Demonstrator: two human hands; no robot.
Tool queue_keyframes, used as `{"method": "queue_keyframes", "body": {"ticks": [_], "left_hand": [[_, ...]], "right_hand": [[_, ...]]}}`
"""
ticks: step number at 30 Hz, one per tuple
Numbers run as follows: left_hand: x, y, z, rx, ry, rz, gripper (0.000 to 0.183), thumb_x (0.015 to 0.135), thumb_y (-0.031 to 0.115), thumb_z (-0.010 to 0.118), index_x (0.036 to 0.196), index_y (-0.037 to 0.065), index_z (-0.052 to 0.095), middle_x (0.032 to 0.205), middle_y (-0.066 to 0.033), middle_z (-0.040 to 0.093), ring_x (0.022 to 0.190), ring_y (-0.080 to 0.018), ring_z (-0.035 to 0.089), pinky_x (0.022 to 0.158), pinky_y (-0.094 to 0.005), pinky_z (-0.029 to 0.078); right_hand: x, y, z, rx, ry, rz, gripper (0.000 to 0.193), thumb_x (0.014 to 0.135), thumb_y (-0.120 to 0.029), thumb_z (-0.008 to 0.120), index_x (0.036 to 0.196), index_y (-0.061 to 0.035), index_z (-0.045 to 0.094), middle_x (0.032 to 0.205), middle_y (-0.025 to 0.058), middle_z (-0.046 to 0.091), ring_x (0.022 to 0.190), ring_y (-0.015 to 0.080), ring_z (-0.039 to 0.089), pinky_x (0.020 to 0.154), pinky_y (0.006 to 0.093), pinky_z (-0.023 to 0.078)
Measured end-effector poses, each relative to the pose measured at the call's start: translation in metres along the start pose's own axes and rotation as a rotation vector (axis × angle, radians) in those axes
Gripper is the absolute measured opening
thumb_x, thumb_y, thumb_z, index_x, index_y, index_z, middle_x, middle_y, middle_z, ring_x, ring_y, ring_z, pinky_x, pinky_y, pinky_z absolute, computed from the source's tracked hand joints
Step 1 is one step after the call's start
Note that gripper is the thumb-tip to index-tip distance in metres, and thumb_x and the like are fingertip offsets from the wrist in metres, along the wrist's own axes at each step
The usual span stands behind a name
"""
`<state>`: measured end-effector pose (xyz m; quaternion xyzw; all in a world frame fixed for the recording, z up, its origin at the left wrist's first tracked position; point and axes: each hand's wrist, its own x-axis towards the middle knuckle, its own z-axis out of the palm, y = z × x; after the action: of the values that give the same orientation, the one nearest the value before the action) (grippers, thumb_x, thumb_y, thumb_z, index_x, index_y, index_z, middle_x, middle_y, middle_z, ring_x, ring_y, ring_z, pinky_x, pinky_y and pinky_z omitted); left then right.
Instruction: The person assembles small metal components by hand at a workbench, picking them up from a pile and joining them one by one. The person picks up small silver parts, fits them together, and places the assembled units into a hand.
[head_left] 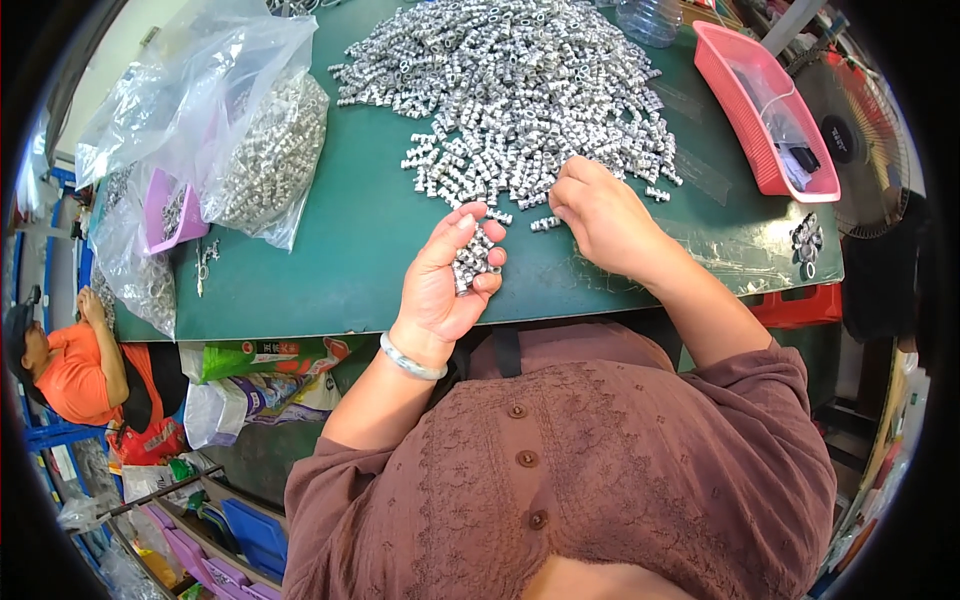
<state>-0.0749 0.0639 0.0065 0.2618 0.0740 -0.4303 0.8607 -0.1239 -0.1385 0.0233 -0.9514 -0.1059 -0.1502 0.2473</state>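
Observation:
My left hand (437, 285) is palm up near the table's front edge, with its fingers curled around a handful of small silvery metal fittings (473, 263). A large pile of the same ribbed fittings (520, 95) spreads over the far middle of the green table (350, 250). At the near right edge of that pile is my right hand (605, 220), back upward, fingers bent together in a pinch. One loose fitting (544, 224) shows right beside its fingertips. Whatever sits between those fingertips is hidden.
Clear plastic bags of fittings (270, 150) and a purple scoop-like container (172, 212) occupy the left side. A pink basket (765, 110) stands at right, a fan (850, 140) beyond it. Dark rings (807, 245) lie near the right corner. Another person (85, 360) sits at far left.

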Motion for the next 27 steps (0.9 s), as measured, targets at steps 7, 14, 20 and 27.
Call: {"method": "queue_keyframes", "body": {"ticks": [7, 14, 20, 27], "left_hand": [[0.001, -0.001, 0.006, 0.071, 0.041, 0.024, 0.021, 0.085, 0.015, 0.054, 0.105, 0.01, 0.049, 0.082, -0.0057, 0.055, 0.066, -0.0153, 0.051, 0.047, -0.0207, 0.037], [-0.001, -0.005, 0.01, 0.199, 0.042, 0.063, 0.026, 0.085, 0.013, 0.054, 0.11, 0.01, 0.05, 0.083, -0.0058, 0.055, 0.066, -0.0133, 0.051, 0.045, -0.0195, 0.038], [-0.003, -0.014, 0.02, 0.56, -0.006, 0.098, 0.03, 0.083, 0.01, 0.057, 0.112, 0.006, 0.052, 0.081, -0.0066, 0.059, 0.063, -0.0119, 0.053, 0.047, -0.0181, 0.039], [0.005, -0.012, 0.021, 0.168, -0.009, -0.062, 0.012, 0.087, 0.021, 0.053, 0.094, 0.011, 0.053, 0.08, -0.0043, 0.052, 0.063, -0.011, 0.047, 0.044, -0.0181, 0.037]], "right_hand": [[-0.002, -0.003, -0.007, 0.04, -0.08, -0.108, 0.01, 0.068, -0.002, 0.062, 0.076, -0.0024, 0.056, 0.082, 0.0086, 0.048, 0.081, 0.0277, 0.047, 0.072, 0.0362, 0.039], [-0.008, 0.001, -0.004, 0.379, -0.059, -0.038, 0.007, 0.074, -0.006, 0.061, 0.08, -0.0027, 0.058, 0.081, 0.0075, 0.048, 0.08, 0.0228, 0.048, 0.072, 0.0317, 0.04], [-0.004, -0.011, -0.014, 1.055, -0.343, 0.367, 0.01, 0.085, -0.009, 0.053, 0.082, -0.0003, 0.054, 0.085, 0.0, 0.05, 0.077, 0.0069, 0.044, 0.071, 0.0229, 0.037], [-0.012, 0.003, -0.015, 0.099, 0.086, 0.008, 0.013, 0.074, -0.007, 0.062, 0.087, -0.0048, 0.06, 0.081, 0.0077, 0.054, 0.079, 0.0218, 0.053, 0.071, 0.0342, 0.042]]}}
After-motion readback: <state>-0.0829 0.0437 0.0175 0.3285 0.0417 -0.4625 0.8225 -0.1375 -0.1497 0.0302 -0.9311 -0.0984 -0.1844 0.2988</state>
